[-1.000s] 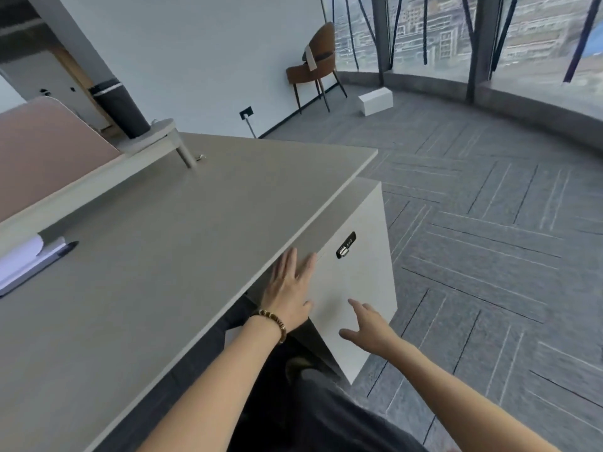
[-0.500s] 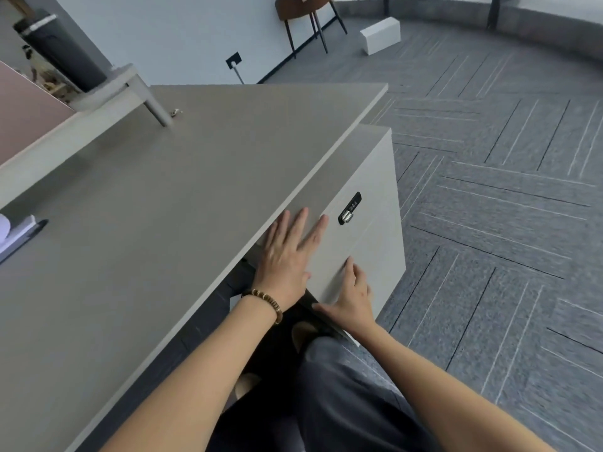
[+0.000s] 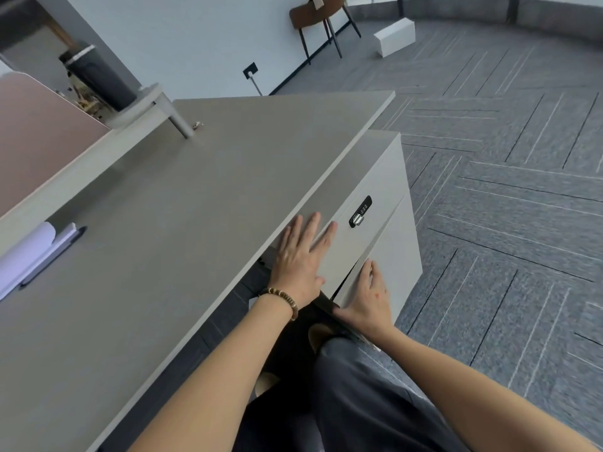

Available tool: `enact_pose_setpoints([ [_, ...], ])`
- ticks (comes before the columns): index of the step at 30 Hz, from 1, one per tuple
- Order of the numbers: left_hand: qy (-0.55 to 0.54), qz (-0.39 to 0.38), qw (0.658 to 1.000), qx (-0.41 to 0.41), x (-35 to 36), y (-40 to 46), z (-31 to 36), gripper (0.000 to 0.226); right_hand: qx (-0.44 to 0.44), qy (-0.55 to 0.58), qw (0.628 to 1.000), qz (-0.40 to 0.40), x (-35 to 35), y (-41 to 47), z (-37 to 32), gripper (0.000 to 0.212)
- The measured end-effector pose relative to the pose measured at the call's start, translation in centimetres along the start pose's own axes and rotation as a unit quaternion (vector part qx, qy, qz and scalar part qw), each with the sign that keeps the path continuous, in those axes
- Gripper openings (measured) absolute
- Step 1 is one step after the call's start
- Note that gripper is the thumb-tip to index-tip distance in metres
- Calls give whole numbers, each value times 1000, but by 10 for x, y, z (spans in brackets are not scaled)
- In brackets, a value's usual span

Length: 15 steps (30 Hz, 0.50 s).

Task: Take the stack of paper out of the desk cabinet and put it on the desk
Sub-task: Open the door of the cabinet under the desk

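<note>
We brace our left hand (image 3: 301, 256), spread flat, on the cabinet (image 3: 388, 243) front; our right hand (image 3: 368, 296), fingers extended, levers the lower door (image 3: 380, 265) ajar. Paper stack unseen, presumably inside.

Desk with a cabinet under its right end, two hands on the cabinet front.

The cabinet (image 3: 385, 230) stands under the desk's (image 3: 169, 243) right end, its front facing the person. The lock (image 3: 360, 211) sits on the upper panel; the left hand (image 3: 300, 256) lies flat left of it, the right hand (image 3: 368, 298) lower, on the door (image 3: 388, 259). Papers (image 3: 29, 256) lie at the desk's left edge, a pen (image 3: 54, 256) beside them. A chair (image 3: 321, 17) and a box (image 3: 394, 37) stand far behind on the floor.
</note>
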<state>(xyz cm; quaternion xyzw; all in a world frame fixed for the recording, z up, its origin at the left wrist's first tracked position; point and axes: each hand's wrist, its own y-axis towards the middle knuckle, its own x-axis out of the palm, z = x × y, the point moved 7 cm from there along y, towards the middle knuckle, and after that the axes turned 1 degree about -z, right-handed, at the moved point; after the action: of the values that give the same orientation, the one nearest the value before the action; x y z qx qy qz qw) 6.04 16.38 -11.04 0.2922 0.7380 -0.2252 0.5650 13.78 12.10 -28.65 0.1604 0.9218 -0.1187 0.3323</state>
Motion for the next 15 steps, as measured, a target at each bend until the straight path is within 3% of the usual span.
enact_pose_setpoints([
  [5,-1,-29,999,-17,-2,-1,2,113,-29,1,999,-28,-27,-16,17,134],
  [11,3,-70,996,-48,-8,-4,9,118,-49,34,996,-59,-74,-46,47,113],
  [15,15,-96,993,-67,-10,-12,21,117,-40,66,994,-82,-96,-58,76,113],
])
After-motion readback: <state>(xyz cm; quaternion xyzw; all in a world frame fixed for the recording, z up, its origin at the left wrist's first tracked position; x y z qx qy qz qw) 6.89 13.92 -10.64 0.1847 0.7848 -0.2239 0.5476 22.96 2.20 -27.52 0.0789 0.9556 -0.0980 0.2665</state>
